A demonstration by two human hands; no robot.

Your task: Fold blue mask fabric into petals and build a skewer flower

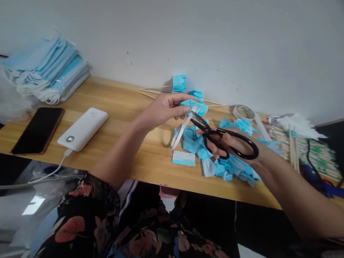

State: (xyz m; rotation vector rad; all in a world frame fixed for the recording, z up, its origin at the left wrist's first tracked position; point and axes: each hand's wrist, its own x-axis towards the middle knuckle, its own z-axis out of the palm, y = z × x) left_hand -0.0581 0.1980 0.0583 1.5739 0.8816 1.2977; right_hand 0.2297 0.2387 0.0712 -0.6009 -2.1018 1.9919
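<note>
My left hand [166, 107] pinches a folded blue piece of face mask [195, 106] above the wooden table [118, 102]. A white strip [182, 129] hangs down from that piece. My right hand [229, 144] grips black-handled scissors [223, 137], fingers through the loops, with the blades pointing up-left at the white strip just below my left fingers. Under both hands lies a heap of cut blue mask pieces [227, 166].
A stack of blue face masks [47, 71] sits at the far left by the wall. A black phone [38, 130] and a white power bank [82, 129] with its cable lie left. A tape roll [244, 112], thin wooden sticks [151, 91] and packed sticks [308, 149] lie right.
</note>
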